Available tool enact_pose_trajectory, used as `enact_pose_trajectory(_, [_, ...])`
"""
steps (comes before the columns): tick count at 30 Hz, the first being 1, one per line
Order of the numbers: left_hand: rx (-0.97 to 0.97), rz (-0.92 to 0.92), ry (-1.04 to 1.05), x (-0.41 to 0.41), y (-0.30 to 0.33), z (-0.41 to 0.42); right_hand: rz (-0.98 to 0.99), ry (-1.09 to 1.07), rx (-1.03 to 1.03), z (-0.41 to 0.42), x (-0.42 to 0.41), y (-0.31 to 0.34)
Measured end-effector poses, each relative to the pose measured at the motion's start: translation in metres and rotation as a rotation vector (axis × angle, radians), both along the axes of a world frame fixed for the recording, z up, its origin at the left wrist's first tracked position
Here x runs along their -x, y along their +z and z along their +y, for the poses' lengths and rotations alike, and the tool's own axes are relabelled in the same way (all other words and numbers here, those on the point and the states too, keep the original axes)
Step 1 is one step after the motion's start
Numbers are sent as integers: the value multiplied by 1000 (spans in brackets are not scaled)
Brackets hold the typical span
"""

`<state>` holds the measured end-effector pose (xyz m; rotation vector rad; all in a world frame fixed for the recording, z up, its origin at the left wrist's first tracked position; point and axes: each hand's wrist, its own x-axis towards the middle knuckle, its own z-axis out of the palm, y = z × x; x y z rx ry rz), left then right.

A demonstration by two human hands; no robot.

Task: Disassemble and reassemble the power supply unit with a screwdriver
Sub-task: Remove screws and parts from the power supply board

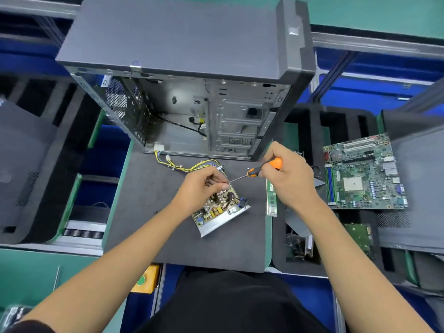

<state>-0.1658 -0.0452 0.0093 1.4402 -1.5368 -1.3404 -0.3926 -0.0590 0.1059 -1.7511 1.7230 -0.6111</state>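
Cover off (board bare), the power supply unit (219,207) sits under the left hand (201,186) pinching something unclear while the right hand (288,179) grips the screwdriver (259,169); reassembly remains.

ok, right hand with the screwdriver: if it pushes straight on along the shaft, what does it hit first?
Probably the left hand: the screwdriver held by the right hand points at its fingertips, over the power supply board. Depth unclear.

We have a single wide-angle head view, looking steeply down and forward from close above the dark grey foam work mat (149,212), toward the open grey metal computer case (182,68).
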Motion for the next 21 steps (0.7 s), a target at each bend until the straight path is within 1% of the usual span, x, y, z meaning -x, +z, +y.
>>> enact_pose_trajectory(5, [-46, -12, 2, 11, -2, -4, 33, 38, 26, -7, 10, -3])
enact_pose_trajectory(13, [-71, -3, 4, 21, -2, -6, 49, 69, 2, -16, 17, -7])
enact_pose_trajectory(21, [-53, -9, 1, 23, -4, -7, 67, 100, -3, -21, 20, -7])
